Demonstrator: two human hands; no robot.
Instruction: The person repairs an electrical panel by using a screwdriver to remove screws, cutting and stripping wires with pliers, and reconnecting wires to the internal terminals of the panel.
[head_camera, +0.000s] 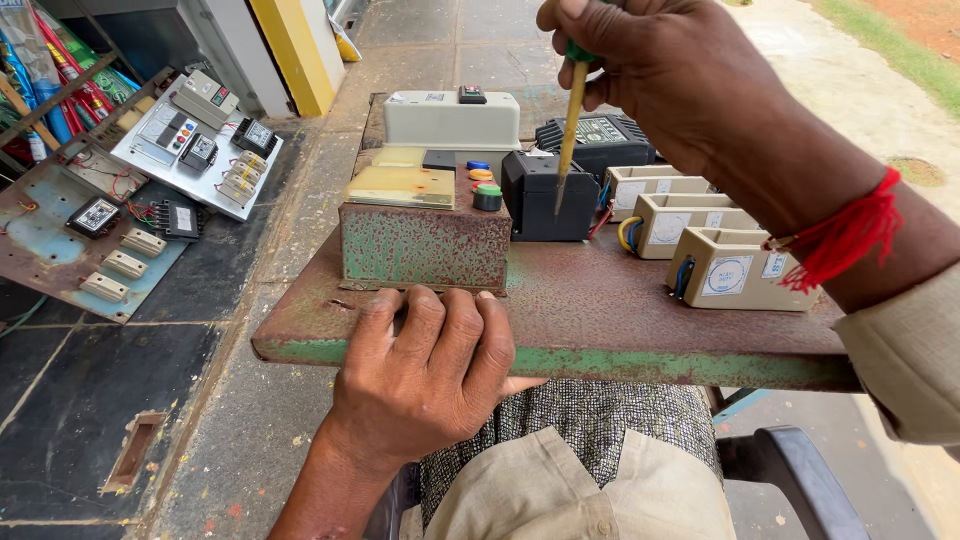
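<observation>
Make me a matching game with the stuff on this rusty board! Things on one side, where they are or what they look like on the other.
Things:
1. screwdriver
2. left hand
3. black box
4. beige blocks

Places or looks:
A. sits in the middle of the rusty panel, under the tool's tip
B. lined up in a row on the right side
C. grips the panel's near edge
D. held point down by the right hand

Pairs: 1-D, 2-C, 3-A, 4-B
</observation>
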